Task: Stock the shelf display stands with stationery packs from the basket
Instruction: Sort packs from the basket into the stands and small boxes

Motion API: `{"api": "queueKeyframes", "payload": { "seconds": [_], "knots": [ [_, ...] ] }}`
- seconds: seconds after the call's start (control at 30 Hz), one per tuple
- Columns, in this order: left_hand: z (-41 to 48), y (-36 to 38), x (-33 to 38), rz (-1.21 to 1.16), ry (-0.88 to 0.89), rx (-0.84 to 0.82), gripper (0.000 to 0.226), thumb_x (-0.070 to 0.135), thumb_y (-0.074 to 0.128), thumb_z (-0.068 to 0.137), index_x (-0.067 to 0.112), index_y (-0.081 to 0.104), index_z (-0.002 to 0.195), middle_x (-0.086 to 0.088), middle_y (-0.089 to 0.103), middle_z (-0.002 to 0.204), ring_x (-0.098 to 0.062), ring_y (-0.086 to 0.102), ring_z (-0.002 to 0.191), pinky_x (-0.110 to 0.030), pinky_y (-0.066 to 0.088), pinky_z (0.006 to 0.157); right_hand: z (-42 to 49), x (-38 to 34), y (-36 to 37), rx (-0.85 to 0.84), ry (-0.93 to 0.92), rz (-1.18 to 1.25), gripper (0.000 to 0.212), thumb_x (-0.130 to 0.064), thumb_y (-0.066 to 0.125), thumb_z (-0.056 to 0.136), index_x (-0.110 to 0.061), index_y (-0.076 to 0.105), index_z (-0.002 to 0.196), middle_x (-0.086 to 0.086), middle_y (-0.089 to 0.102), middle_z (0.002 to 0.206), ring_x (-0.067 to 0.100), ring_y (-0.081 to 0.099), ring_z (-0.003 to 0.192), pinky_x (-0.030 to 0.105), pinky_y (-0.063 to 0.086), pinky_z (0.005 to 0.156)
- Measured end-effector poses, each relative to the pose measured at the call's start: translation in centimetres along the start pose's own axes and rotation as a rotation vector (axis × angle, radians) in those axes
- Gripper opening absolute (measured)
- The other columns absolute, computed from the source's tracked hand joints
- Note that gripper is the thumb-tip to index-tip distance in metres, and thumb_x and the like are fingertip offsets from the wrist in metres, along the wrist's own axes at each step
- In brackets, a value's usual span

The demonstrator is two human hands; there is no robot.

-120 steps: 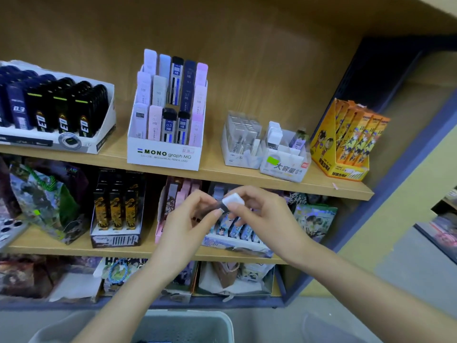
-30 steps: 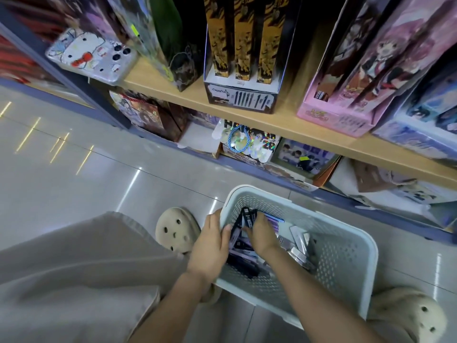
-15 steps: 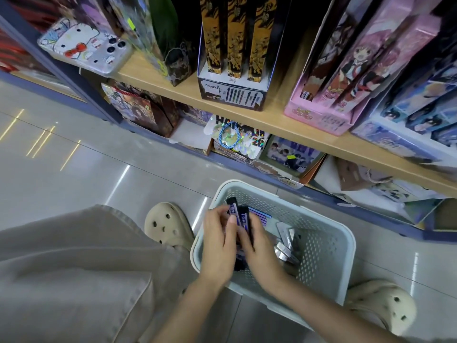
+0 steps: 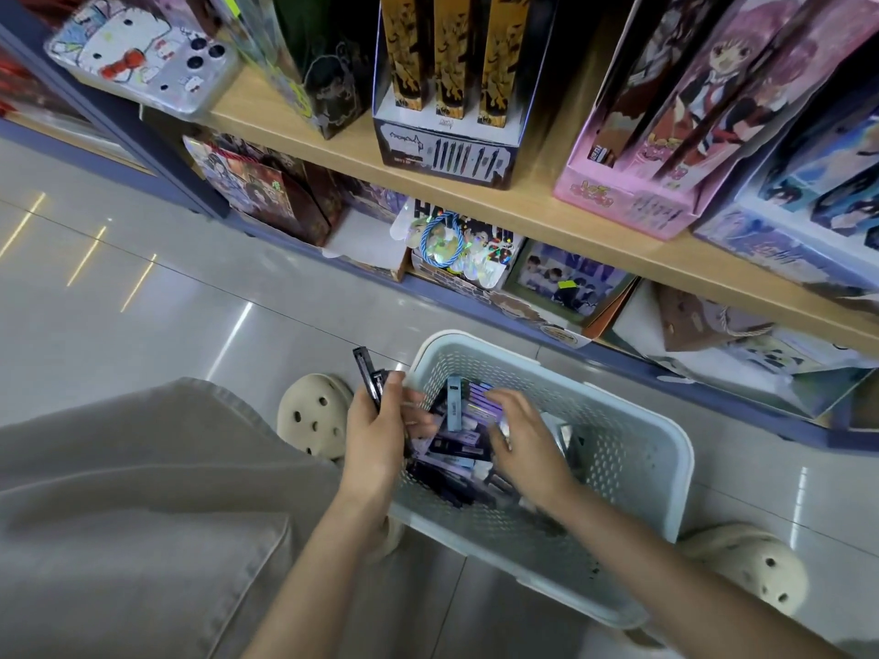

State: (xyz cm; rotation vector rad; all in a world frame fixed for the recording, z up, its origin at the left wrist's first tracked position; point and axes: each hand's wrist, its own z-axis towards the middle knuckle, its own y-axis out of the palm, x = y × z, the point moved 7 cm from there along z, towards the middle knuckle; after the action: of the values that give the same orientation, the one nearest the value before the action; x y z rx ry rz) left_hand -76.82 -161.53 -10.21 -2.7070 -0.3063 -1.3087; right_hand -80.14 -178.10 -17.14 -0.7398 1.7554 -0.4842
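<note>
A pale perforated plastic basket stands on the floor below the shelves, with several dark and lilac stationery packs lying in it. My left hand is at the basket's left rim and grips a few slim black packs that stick up above its fingers. My right hand is inside the basket, fingers bent down over the loose packs. A grey-blue pack stands upright between the two hands; whether my right hand holds it is hidden.
A wooden shelf runs above the basket with a black-and-gold display box and a pink box. Printed bags and cards fill the bottom shelf. My beige trouser leg and two cream clogs flank the basket.
My left hand has lifted its black packs to the basket's left rim. My right hand has moved away from it, deeper among the loose packs.
</note>
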Motion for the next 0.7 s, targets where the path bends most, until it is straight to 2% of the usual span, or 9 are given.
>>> {"api": "queueKeyframes", "payload": {
  "seconds": [0.07,0.2,0.33,0.5,0.7],
  "knots": [
    [0.2,-0.2,0.2,-0.011,0.001,-0.002,0.016,0.017,0.040,0.102,0.011,0.051,0.092,-0.008,0.056,0.073,-0.014,0.057,0.046,-0.023,0.052,0.049,0.9,3.0,1.6,-0.103,0.074,-0.083,0.049,-0.007,0.047,0.096,-0.008,0.035,0.143,0.007,0.036,0.147,0.020,0.037,0.134,0.018,0.020,0.109],
    [0.4,-0.1,0.1,-0.012,0.005,-0.006,0.016,0.019,0.041,0.102,0.007,0.050,0.097,-0.010,0.056,0.076,-0.018,0.056,0.053,-0.023,0.052,0.051,1.5,5.3,3.4,-0.154,0.151,-0.189,0.058,-0.009,0.048,0.095,-0.009,0.023,0.148,0.007,0.026,0.153,0.020,0.023,0.141,0.023,0.012,0.115],
    [0.4,0.0,0.5,-0.011,0.028,0.001,0.016,0.019,0.041,0.102,0.008,0.051,0.097,-0.010,0.056,0.078,-0.017,0.056,0.053,-0.021,0.051,0.050,2.1,5.2,3.9,-0.090,0.143,-0.273,0.056,-0.014,0.049,0.095,-0.007,0.027,0.146,0.010,0.033,0.146,0.024,0.027,0.135,0.028,0.017,0.115],
    [0.3,0.2,0.7,-0.003,0.036,-0.002,0.016,0.020,0.041,0.102,0.009,0.051,0.097,-0.011,0.057,0.079,-0.019,0.056,0.056,-0.021,0.052,0.051,2.8,5.3,4.5,-0.089,0.233,-0.437,0.048,-0.032,0.045,0.098,-0.006,0.037,0.137,0.011,0.040,0.135,0.026,0.033,0.125,0.032,0.024,0.108],
    [0.1,0.5,0.2,0.008,0.020,-0.014,0.016,0.021,0.041,0.102,0.010,0.051,0.097,-0.006,0.059,0.075,-0.014,0.057,0.052,-0.020,0.051,0.052,3.0,6.4,4.6,-0.121,0.323,-0.283,0.050,-0.034,0.052,0.095,-0.011,0.037,0.136,0.006,0.041,0.138,0.023,0.033,0.129,0.032,0.026,0.104]
  ]
}}
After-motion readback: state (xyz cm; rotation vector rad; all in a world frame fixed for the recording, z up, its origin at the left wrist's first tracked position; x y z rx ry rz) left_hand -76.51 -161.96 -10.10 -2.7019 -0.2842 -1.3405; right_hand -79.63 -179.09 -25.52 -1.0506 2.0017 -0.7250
